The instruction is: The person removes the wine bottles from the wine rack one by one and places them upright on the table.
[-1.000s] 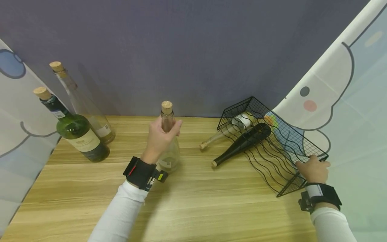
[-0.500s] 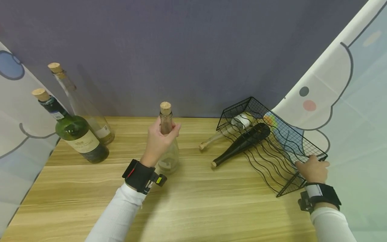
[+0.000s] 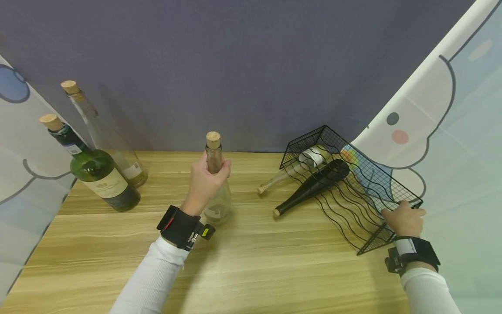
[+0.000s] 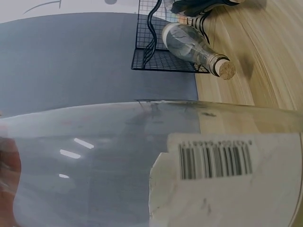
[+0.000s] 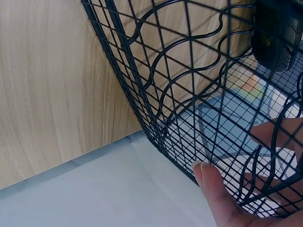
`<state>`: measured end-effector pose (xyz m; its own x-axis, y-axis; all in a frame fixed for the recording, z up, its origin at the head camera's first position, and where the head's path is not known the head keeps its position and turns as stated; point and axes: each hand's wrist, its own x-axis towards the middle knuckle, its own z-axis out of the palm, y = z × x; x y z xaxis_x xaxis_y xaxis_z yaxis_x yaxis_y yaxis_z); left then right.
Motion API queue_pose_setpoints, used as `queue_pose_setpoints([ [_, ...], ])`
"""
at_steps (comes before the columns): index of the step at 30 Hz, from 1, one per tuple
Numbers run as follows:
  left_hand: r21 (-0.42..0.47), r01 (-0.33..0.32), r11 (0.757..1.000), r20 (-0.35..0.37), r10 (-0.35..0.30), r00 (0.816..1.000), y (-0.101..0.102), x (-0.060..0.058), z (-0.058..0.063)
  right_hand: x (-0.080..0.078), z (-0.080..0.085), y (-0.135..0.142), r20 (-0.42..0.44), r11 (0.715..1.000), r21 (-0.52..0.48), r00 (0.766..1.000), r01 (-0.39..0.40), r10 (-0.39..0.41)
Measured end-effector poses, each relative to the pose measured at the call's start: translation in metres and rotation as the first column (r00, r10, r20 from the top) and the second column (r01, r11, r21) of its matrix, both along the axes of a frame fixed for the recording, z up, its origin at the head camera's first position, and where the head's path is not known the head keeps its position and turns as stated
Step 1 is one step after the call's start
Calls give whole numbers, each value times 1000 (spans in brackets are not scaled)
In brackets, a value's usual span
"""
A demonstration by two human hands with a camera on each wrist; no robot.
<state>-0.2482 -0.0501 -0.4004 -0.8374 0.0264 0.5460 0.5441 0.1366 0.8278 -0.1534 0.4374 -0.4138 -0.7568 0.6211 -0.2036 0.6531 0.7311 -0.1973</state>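
My left hand [image 3: 205,181] grips the neck of a clear glass bottle [image 3: 218,205] that stands upright near the middle of the table, a cork in its mouth. In the left wrist view the bottle's torn barcode label [image 4: 227,175] fills the lower right. My right hand [image 3: 405,219] holds the near right corner of a black wire wine rack [image 3: 378,174]. Its thumb [image 5: 213,189] lies outside the mesh, with other fingers inside. Two corked bottles lie in the rack: a clear bottle [image 3: 282,175] with a pale label and a dark bottle [image 3: 313,187], necks pointing toward the left front.
A green wine bottle [image 3: 103,174] and a tall clear bottle [image 3: 117,148], both corked, stand at the left of the wooden table [image 3: 251,270]. A grey-purple backdrop [image 3: 235,65] rises behind, with cartoon-printed cloth [image 3: 423,122] at the right side.
The whole view shifts slightly to the left. Both hands keep their holds, and the bottles and rack stay where they were.
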Motion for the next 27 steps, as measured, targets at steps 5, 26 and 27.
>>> queue_pose_setpoints([
  [5, -1, -5, 1000, -2, 5, 1000, 0, 0, 0, 0, -2, 2, 2, 1000, -4, 1000, -4, 4],
  [26, 47, -46, 998, 11, 46, 999, -17, 5, -2, -2, -3, 3, -8, 1000, 1, 1000, 16, -16],
  [27, 54, -44, 998, 11, 44, 999, -19, 5, -2, -2, -3, 3, -8, 1000, 3, 1000, 16, -16],
])
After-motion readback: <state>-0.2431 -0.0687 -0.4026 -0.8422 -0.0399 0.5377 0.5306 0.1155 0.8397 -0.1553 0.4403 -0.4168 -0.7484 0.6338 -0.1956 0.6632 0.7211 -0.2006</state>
